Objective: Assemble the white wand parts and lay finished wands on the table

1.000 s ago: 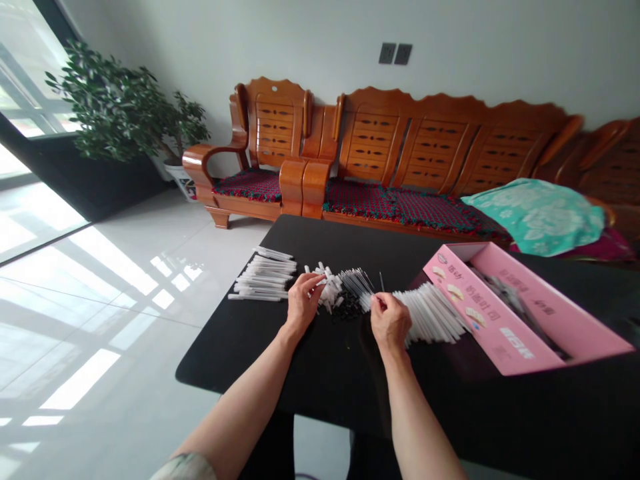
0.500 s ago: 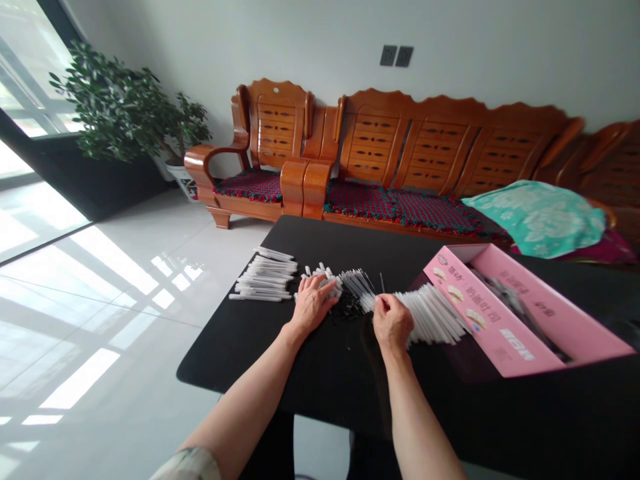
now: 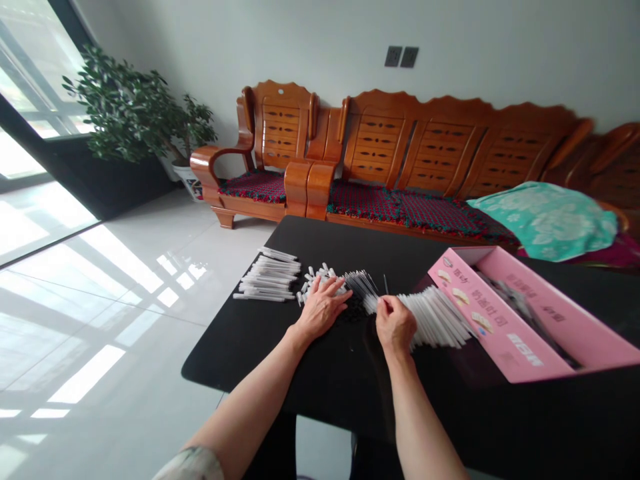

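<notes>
My left hand (image 3: 324,308) lies palm down with fingers spread, over the near edge of a pile of white pen caps (image 3: 325,272) and beside small black pieces (image 3: 355,308). My right hand (image 3: 396,323) is closed in a pinch. A thin dark pen refill (image 3: 385,284) stands up from its fingertips; the rest of it is hidden. Between the hands, a fan of refills (image 3: 361,283) lies on the table. White pen barrels (image 3: 437,317) are stacked right of my right hand. Left of the caps are rows of white capped pens (image 3: 270,277).
A pink open box (image 3: 493,320) with dark contents stands at the right of the black table (image 3: 240,360). Beyond are a wooden bench (image 3: 380,140) with a turquoise cloth (image 3: 550,220) and a potted plant (image 3: 135,113).
My left hand has slid slightly right, toward the black pieces, showing more of the caps. The right hand keeps its pinch. The whole view has shifted a little.
</notes>
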{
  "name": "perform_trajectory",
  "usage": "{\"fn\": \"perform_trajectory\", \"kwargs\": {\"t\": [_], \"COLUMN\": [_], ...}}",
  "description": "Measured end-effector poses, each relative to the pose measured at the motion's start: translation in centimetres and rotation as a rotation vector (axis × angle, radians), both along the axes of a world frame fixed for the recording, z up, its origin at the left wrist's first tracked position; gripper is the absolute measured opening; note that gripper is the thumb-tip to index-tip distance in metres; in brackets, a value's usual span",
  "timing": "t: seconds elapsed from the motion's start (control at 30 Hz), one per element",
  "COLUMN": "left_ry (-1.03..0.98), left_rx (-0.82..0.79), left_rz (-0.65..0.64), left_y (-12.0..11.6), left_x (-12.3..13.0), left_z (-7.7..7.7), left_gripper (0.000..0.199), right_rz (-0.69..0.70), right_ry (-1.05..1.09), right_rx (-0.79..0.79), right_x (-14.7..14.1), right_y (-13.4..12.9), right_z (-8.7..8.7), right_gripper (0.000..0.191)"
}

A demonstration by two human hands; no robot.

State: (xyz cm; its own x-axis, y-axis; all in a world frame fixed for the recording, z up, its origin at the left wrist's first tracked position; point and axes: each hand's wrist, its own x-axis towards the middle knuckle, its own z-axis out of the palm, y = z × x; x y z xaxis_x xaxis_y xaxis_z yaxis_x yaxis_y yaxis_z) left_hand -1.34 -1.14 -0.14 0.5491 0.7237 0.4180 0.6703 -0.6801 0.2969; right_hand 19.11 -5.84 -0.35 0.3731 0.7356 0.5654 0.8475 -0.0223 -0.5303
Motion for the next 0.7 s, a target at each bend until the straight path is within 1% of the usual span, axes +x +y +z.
{"fn": "perform_trajectory", "kwargs": {"t": [0.17, 0.23, 0.3, 0.37, 0.43, 0.53, 0.6, 0.67, 0.7], "left_ry": [0.018, 0.0, -0.061, -0.18, -0.318, -0.421, -0.404, -0.344, -0.316], "left_rx": [-0.017, 0.0, 0.039, 0.091, 0.131, 0.117, 0.099, 0.078, 0.068], "left_rz": [0.042, 0.047, 0.05, 0.106, 0.246, 0.541, 0.701, 0.788, 0.807], "left_y": [0.4, 0.5, 0.5, 0.5, 0.6, 1.0, 1.4, 1.7, 1.8], "left_x": [-0.1, 0.0, -0.1, -0.6, -1.8, -4.5, -6.4, -7.9, -8.4], "left_z": [-0.6, -0.6, -0.2, 0.3, 0.8, 0.9, 0.7, 0.3, 0.1], "left_gripper": [0.035, 0.035, 0.036, 0.036, 0.033, 0.021, 0.017, 0.017, 0.017], "right_rz": [0.001, 0.001, 0.003, 0.008, 0.014, 0.019, 0.023, 0.027, 0.026], "right_ry": [0.001, -0.003, -0.006, -0.01, -0.016, -0.029, -0.031, -0.029, -0.027], "right_rx": [-0.01, -0.011, -0.007, -0.002, 0.004, 0.019, 0.028, 0.028, 0.026], "right_x": [0.0, 0.0, 0.0, 0.0, 0.0, 0.0, 0.1, 0.1, 0.1], "right_y": [0.1, 0.1, 0.1, 0.1, 0.1, 0.2, 0.2, 0.1, 0.1], "right_z": [-0.2, -0.2, -0.2, -0.2, -0.3, -0.4, -0.5, -0.5, -0.6], "right_gripper": [0.028, 0.029, 0.029, 0.029, 0.03, 0.031, 0.031, 0.03, 0.03]}}
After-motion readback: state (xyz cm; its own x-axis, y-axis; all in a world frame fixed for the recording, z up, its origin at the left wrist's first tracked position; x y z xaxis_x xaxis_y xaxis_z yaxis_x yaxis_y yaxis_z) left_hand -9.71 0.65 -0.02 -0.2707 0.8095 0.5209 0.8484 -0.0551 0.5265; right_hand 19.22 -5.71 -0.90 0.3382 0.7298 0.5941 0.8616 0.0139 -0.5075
